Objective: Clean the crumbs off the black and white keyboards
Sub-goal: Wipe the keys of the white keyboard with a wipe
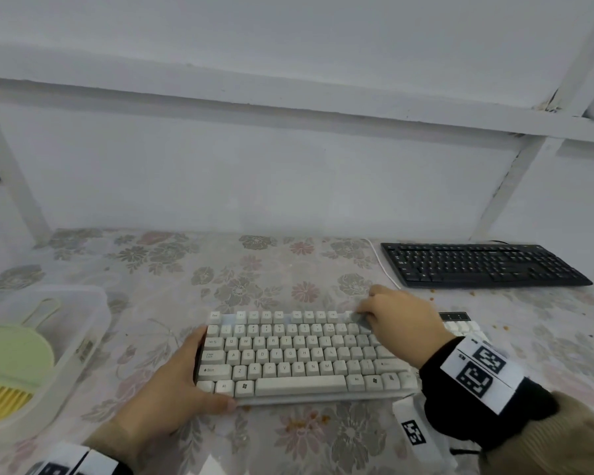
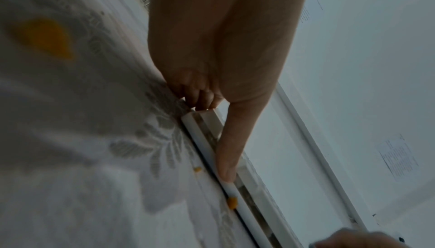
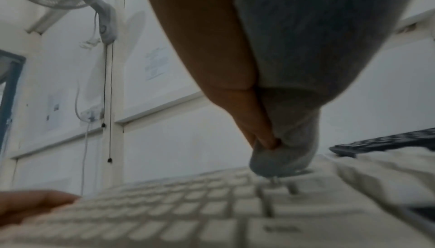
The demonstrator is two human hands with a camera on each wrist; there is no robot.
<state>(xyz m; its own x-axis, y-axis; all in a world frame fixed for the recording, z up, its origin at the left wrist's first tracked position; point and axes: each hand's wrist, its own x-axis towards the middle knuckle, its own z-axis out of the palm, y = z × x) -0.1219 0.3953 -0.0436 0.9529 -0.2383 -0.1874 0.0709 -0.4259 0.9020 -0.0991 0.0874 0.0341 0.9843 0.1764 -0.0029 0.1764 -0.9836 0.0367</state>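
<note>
A person works at a white keyboard (image 1: 306,354) lying in the lower centre of the head view, on a table covered with a floral cloth (image 1: 254,269). The left hand (image 1: 172,382) clasps the keyboard's left end: the thumb lies along the near edge while the fingers wrap the left side. In the left wrist view the thumb (image 2: 231,151) stretches straight along the keyboard's front rim, and the other fingers curl at its corner. The right hand (image 1: 402,320) rests over the upper right keys, its fingers closed around a grey cloth (image 1: 360,318). The right wrist view shows that cloth (image 3: 282,155) bunched between thumb and fingers, its tip touching the keys. A black keyboard (image 1: 484,265) lies at the right of the frame, well apart and farther back, with a white cable (image 1: 384,269) running past its left end. Orange crumbs (image 1: 434,298) dot the cloth near the black keyboard's front edge; more crumbs sit beside the white keyboard's front rim. At the lower left stands a clear plastic box (image 1: 93,323) holding a green dustpan (image 1: 14,354) and a yellow brush (image 1: 0,399).
</note>
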